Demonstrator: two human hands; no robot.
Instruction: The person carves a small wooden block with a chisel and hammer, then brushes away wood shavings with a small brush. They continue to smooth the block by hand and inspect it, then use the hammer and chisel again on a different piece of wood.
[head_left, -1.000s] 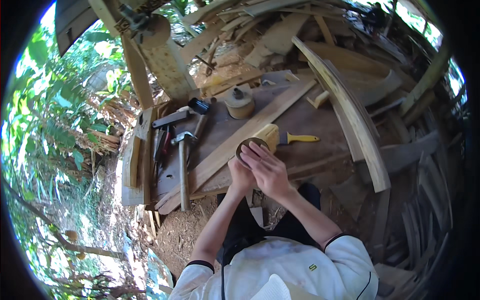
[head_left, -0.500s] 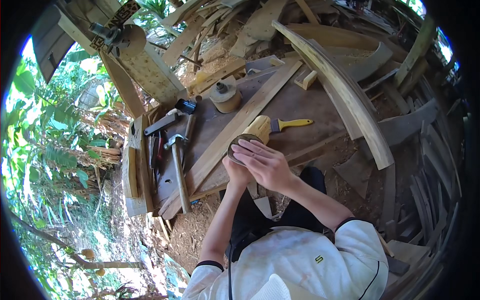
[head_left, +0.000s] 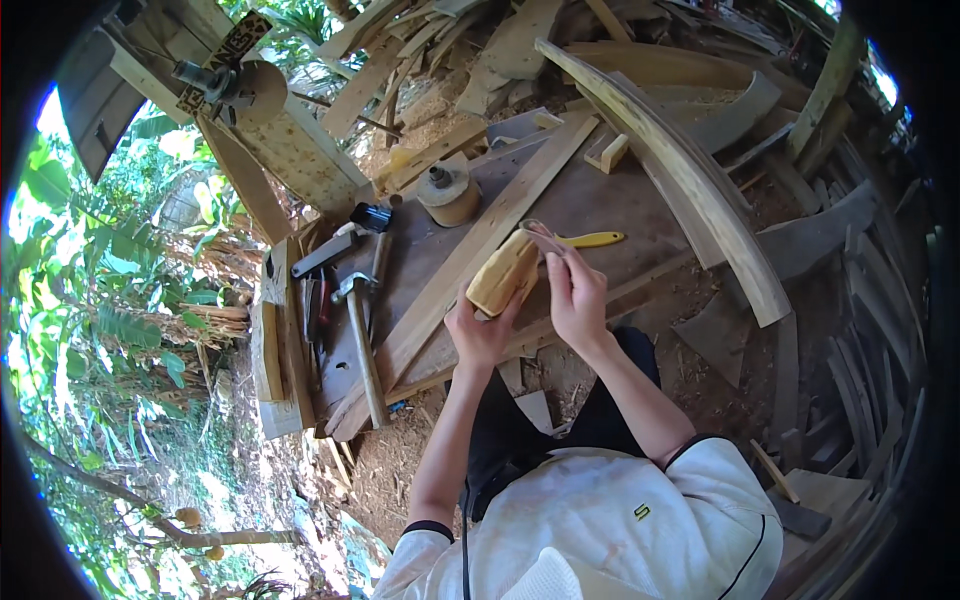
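Observation:
A rounded, pale yellow wooden block (head_left: pixel 503 274) is tilted above the near side of the workbench. My left hand (head_left: pixel 482 328) is closed round its lower end. My right hand (head_left: pixel 578 295) pinches a thin, curled brown piece of sandpaper (head_left: pixel 541 236) at the block's far end. Its coated face is hard to make out. Just beyond my right fingers lies a paintbrush (head_left: pixel 595 240) with a yellow handle, its bristles hidden behind the sandpaper and hand.
A long plank (head_left: pixel 450 280) crosses the workbench (head_left: pixel 640 210) diagonally. To the left lie a hammer (head_left: pixel 362 350) and other hand tools. A round wooden piece with a spindle (head_left: pixel 448 195) stands farther back. A long curved timber (head_left: pixel 690 190) rests at the right, near piled scrap wood.
The sandpaper has come away from the block's near end to its far end with my right hand. My left hand has turned the block, whose long side now shows.

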